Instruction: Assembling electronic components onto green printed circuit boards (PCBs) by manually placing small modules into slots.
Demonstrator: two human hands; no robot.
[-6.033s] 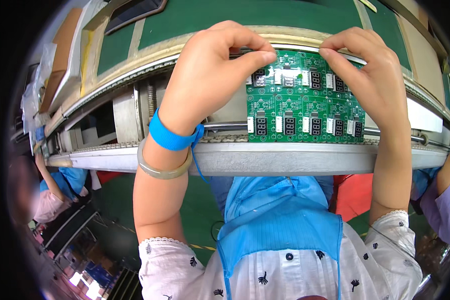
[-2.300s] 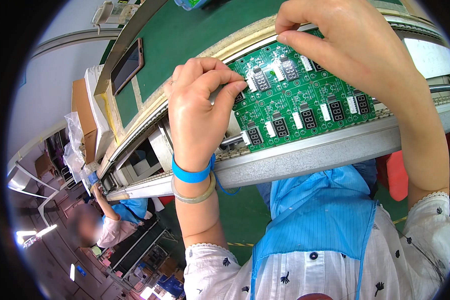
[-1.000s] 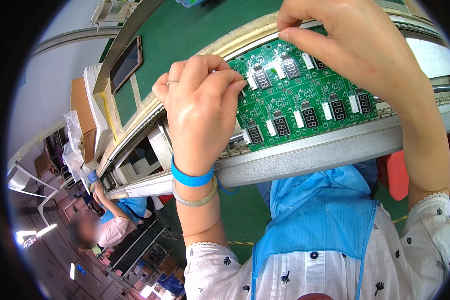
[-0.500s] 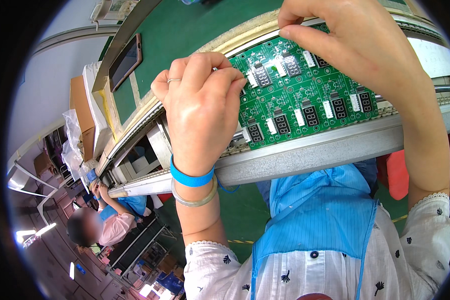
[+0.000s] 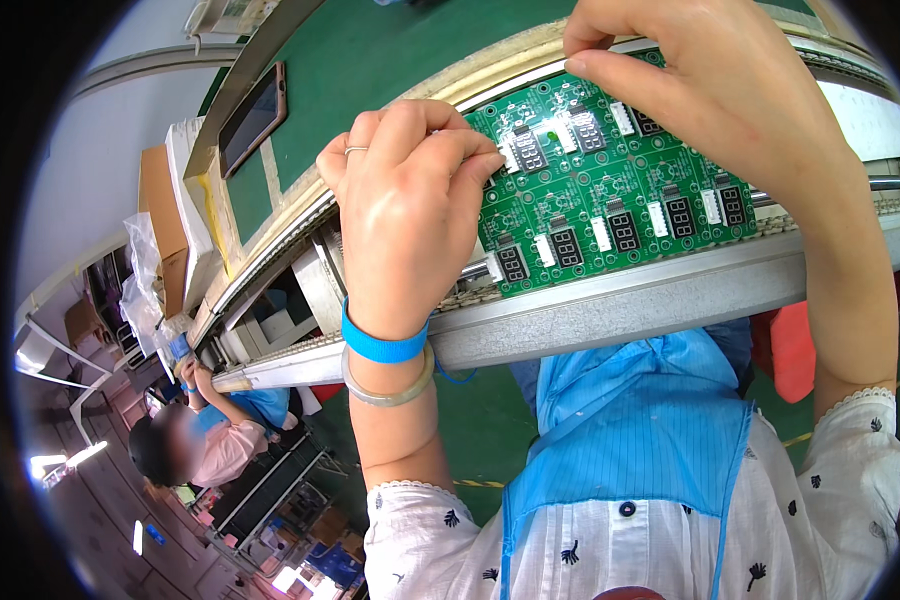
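Observation:
A green circuit board panel (image 5: 592,178) lies across the conveyor rails, carrying rows of black digit displays (image 5: 623,231) with white connectors (image 5: 601,234) beside them. My left hand (image 5: 407,200) is over the panel's left end, thumb and fingers pinched near the upper-left displays. Whatever sits between those fingertips is hidden. Above the panel's upper right edge is my right hand (image 5: 686,66), its thumb and index finger brought close together at the far rail. Any small part in that pinch is too hidden to make out. A blue wrist strap (image 5: 382,341) and a bangle circle my left wrist.
The conveyor's metal front rail (image 5: 610,290) runs between the panel and my body. Beyond the far rail is a green work surface (image 5: 390,50), with a phone (image 5: 254,118) at its left. Cardboard (image 5: 162,225) stands at left; another person (image 5: 220,440) works farther down the line.
My left hand has shifted slightly to the right, its fingertips staying pinched over the panel's left end. The right hand stays nearly in place.

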